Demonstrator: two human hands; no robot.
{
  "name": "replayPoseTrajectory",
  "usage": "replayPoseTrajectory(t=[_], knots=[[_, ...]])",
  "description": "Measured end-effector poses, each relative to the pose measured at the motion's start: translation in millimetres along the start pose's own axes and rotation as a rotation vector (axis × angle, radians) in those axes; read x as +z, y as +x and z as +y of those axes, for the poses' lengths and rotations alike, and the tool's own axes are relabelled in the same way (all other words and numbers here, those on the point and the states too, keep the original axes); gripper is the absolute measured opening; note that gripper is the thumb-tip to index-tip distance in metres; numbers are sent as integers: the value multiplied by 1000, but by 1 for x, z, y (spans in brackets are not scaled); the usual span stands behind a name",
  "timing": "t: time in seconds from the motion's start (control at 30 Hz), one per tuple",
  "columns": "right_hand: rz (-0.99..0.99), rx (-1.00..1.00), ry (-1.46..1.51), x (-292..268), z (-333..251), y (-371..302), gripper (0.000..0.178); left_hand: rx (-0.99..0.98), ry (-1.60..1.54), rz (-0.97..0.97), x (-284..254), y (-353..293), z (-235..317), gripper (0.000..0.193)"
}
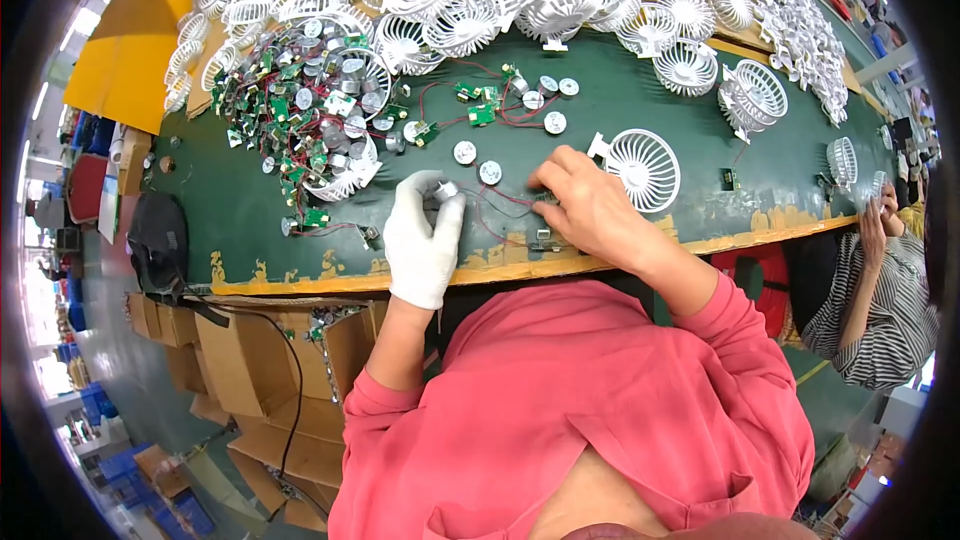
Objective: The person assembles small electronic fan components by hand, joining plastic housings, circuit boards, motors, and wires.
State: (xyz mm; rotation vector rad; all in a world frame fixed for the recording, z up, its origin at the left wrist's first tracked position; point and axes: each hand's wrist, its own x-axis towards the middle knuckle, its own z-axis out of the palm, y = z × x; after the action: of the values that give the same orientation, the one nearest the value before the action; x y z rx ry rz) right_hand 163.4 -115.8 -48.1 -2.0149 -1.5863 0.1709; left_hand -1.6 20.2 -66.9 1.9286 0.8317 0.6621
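My left hand [422, 240], in a white glove, pinches a small silver motor [446, 191] between thumb and fingers near the table's front edge. Thin red and dark wires [495, 197] run from it toward my right hand [590, 202], which is bare. The fingers of that hand are closed at the wires, and the exact grip is partly hidden. A small circuit board [545, 239] lies just below its fingertips. Two round silver motors, one of them this disc [489, 172], rest beyond my hands. Right of my right hand lies a white fan cage [642, 171].
A heap of motors wired to green boards [300, 100] covers the table's left part. White fan cages [470, 20] pile along the back. More wired motors [482, 114] lie mid-table. At far right a person in a striped top [870, 290] works. Cardboard boxes [240, 360] stand below left.
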Motion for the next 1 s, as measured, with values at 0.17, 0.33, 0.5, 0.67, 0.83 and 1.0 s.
replayPoseTrajectory(t=[0.17,0.33,0.5,0.67,0.83,1.0], knots=[[73,29,-103,-5,-10,-7,32,355,385,200,3,2,1,34],[3,71,-83,-4,-9,-15,39,559,367,145,4,5,17,19],[149,-30,29,-7,-9,-12,43,604,460,-89,25,19,25,14],[161,-61,-41,-14,-11,-9,41,595,582,-225,38,31,26,15],[58,22,-184,-18,-4,-19,27,593,602,-194,35,34,19,16],[-92,266,497,-42,-3,-4,10,577,572,-51,26,29,14,31]])
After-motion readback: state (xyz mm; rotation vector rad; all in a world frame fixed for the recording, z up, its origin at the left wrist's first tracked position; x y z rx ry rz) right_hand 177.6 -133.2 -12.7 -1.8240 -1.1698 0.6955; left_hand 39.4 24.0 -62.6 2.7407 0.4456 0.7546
